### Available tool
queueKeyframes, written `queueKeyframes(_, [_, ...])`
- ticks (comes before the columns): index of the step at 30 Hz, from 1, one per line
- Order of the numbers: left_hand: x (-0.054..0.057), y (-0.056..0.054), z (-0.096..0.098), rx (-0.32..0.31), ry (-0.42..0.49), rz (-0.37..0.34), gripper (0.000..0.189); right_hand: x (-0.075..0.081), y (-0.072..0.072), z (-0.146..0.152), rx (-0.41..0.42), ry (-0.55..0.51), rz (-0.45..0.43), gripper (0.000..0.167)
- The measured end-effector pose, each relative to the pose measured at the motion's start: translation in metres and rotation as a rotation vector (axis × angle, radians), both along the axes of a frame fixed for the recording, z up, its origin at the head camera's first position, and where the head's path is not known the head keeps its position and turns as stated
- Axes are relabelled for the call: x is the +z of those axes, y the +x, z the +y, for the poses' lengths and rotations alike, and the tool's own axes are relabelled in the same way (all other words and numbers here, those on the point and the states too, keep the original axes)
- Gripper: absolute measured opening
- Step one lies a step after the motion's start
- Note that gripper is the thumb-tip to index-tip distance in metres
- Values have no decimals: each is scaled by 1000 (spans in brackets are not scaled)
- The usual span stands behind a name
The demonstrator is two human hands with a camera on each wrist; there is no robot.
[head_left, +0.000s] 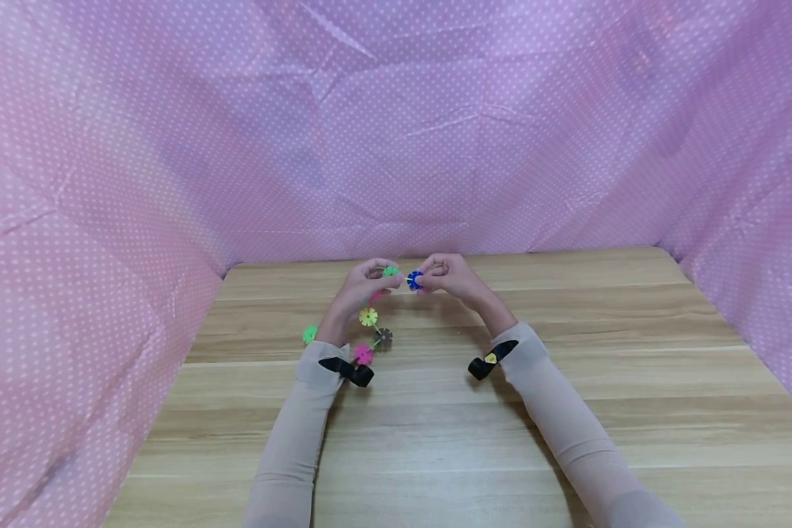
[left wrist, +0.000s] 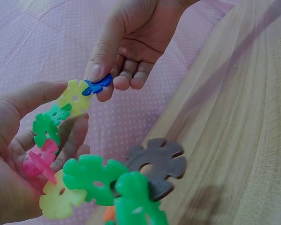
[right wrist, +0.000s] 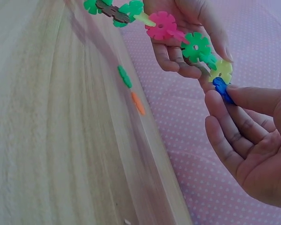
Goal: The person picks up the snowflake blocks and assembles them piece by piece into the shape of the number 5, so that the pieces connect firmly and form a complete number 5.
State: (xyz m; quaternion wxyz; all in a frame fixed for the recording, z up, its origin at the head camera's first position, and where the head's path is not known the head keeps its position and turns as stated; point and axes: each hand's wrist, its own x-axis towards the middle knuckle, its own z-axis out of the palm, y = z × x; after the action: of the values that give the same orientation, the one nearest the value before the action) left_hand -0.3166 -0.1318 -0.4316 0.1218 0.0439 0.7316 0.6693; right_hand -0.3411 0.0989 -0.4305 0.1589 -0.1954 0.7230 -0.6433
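Observation:
My left hand (head_left: 359, 286) pinches a yellow notched plastic disc (left wrist: 74, 98), a snowflake-shaped connecting piece, at the end of a linked chain. Between the thumb and fingers of my right hand (head_left: 458, 280) is a blue disc (head_left: 415, 280). The blue disc meets the yellow one edge to edge; how deep their slots engage is unclear. From the left hand the chain hangs toward its wrist, with green discs (right wrist: 196, 47), pink discs (right wrist: 161, 25), another yellow disc (head_left: 368, 317) and a brown disc (left wrist: 161, 166). The left forearm hides part of the chain in the head view.
A wooden table (head_left: 422, 440) lies beneath both arms, with a pink dotted cloth (head_left: 396, 147) behind and at its sides. In the right wrist view, a green piece (right wrist: 125, 76) and an orange piece (right wrist: 138, 103) appear against the wood. Black straps (head_left: 495, 358) hang at the cuffs.

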Motion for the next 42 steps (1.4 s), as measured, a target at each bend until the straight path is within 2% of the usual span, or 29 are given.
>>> queueKeyframes(8, [0, -1, 0, -44, 11, -13, 37, -2, -1, -1, -13, 13, 25, 18])
queueKeyframes(13, [-1, -1, 0, -85, 23, -6, 44, -1, 0, -2, -20, 24, 36, 17])
queueKeyframes(18, [-1, -2, -4, -111, -4, -13, 40, -1, 1, -2, -9, 26, 41, 18])
queueKeyframes(22, [0, -1, -11, -89, -30, -43, 36, -2, 1, -1, 13, 57, 43, 24])
queueKeyframes(27, [4, -1, -22, -57, -24, -64, 33, -5, -2, -2, 49, 87, 4, 35])
queueKeyframes(32, [8, 0, -31, -23, -12, -85, 32, -8, -5, -8, 82, 217, 25, 36])
queueKeyframes(35, [9, -1, -34, -18, -32, -67, 33, -10, -9, -15, 129, 292, 41, 36])
queueKeyframes(42, [10, 0, -38, -3, -2, -115, 32, -16, -20, -32, 197, 370, 68, 39])
